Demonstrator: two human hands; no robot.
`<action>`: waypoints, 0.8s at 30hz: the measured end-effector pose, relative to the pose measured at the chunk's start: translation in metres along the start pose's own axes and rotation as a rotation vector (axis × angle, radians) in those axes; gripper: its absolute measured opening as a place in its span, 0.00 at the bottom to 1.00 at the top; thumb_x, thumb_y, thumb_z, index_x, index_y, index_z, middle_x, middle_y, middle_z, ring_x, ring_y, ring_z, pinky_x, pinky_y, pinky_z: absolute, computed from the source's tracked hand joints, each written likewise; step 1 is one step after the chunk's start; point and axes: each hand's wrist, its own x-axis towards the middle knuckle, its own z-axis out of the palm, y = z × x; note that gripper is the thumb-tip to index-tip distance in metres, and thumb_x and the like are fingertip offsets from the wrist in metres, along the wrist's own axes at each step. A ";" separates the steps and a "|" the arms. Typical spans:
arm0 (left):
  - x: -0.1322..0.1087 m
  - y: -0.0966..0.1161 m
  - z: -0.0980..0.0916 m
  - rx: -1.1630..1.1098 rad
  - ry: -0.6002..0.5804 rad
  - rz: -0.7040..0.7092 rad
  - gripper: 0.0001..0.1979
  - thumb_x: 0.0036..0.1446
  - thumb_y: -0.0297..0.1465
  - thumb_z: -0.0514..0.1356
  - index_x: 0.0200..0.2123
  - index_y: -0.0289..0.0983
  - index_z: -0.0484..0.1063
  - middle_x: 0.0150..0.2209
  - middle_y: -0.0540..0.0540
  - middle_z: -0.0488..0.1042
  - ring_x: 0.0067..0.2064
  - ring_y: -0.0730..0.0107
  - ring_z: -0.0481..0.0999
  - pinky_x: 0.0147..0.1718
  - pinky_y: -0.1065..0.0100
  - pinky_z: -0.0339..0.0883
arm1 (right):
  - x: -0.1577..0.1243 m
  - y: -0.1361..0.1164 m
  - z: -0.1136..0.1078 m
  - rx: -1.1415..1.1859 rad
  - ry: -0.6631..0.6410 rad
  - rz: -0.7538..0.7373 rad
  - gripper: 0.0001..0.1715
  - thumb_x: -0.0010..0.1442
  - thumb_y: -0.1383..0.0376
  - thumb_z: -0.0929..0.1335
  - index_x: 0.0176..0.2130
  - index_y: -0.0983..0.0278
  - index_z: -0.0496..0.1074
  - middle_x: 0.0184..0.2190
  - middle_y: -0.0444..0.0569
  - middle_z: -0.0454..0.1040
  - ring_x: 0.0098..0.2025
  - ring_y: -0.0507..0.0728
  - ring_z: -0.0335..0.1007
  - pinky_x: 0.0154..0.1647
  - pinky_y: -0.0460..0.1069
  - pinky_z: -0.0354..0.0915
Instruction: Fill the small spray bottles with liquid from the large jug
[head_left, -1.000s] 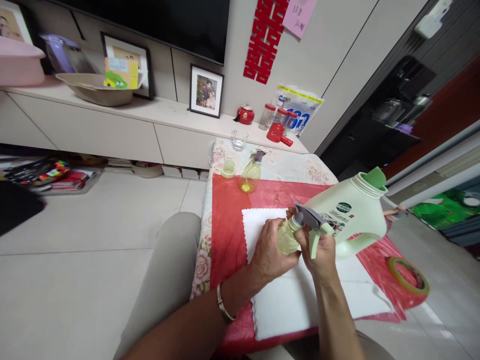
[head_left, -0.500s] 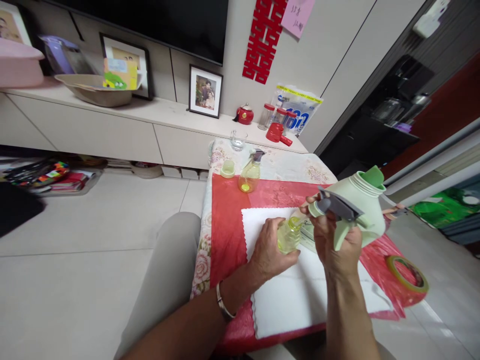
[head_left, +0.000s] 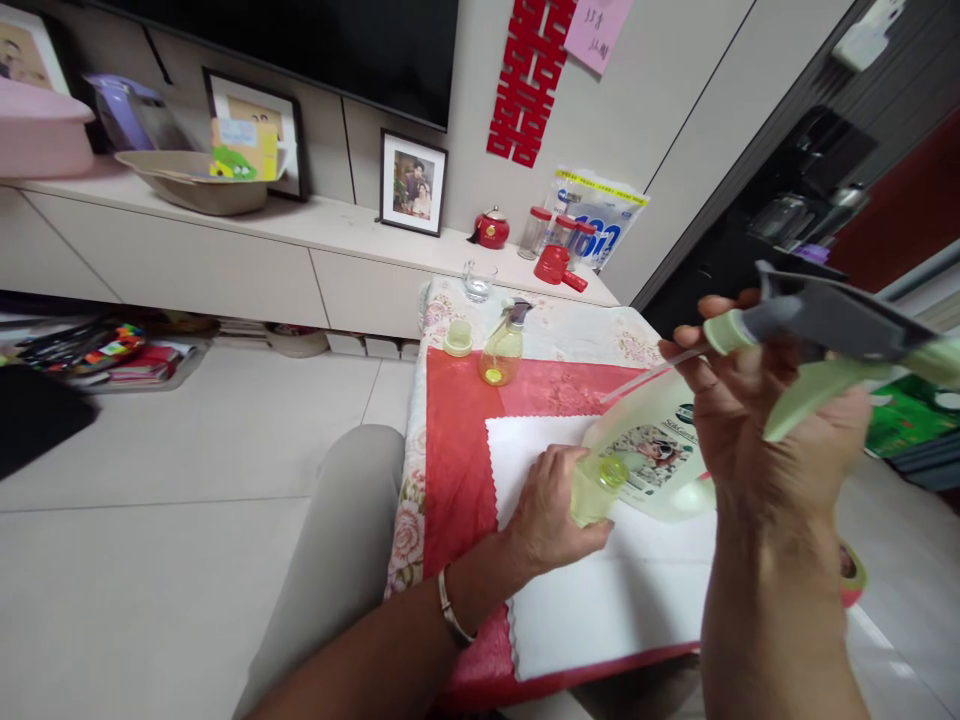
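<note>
My left hand [head_left: 551, 505] is wrapped round a small yellow-green bottle [head_left: 595, 490] whose mouth is open at the top. Up at the right, my right hand [head_left: 780, 430] grips a grey and green spray head [head_left: 832, 315], its thin clear tube [head_left: 645, 380] pointing left above the bottle. Behind both hands a large pale green jug [head_left: 652, 450] with a floral label leans over the white cloth [head_left: 585, 620]. A second yellow spray bottle [head_left: 502, 350] stands on the red cover beside a green cap [head_left: 457, 338].
A glass cup [head_left: 478, 282] stands at the table's far edge. The long cabinet [head_left: 360, 235] behind holds framed photos, a red pot [head_left: 492, 230], jars and a red scoop [head_left: 555, 266]. A tape roll [head_left: 852, 572] is partly hidden behind my right forearm.
The spray head has come off the small bottle and moved up and right with my right hand. The large jug now shows its label and sits lower, behind the bottle. My left hand has barely moved.
</note>
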 end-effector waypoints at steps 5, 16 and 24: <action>-0.002 0.002 -0.002 -0.095 -0.229 0.197 0.42 0.38 0.35 0.72 0.57 0.39 0.60 0.51 0.39 0.71 0.53 0.49 0.74 0.55 0.49 0.71 | -0.002 0.044 -0.008 -0.106 -0.235 0.302 0.20 0.49 0.56 0.78 0.42 0.57 0.77 0.43 0.45 0.78 0.40 0.56 0.75 0.46 0.57 0.72; -0.004 -0.003 0.001 -0.033 -0.436 0.174 0.41 0.40 0.39 0.73 0.57 0.37 0.63 0.53 0.37 0.73 0.54 0.45 0.75 0.56 0.48 0.71 | -0.022 0.130 0.001 -0.646 -0.866 0.646 0.09 0.52 0.64 0.75 0.32 0.66 0.76 0.29 0.42 0.73 0.34 0.53 0.68 0.37 0.49 0.66; -0.005 -0.005 0.000 -0.052 -0.479 0.166 0.42 0.40 0.42 0.74 0.57 0.35 0.64 0.53 0.36 0.74 0.54 0.44 0.76 0.57 0.48 0.70 | -0.044 0.164 -0.010 -0.736 -0.968 0.744 0.15 0.64 0.59 0.71 0.44 0.67 0.74 0.42 0.48 0.76 0.41 0.55 0.74 0.44 0.53 0.73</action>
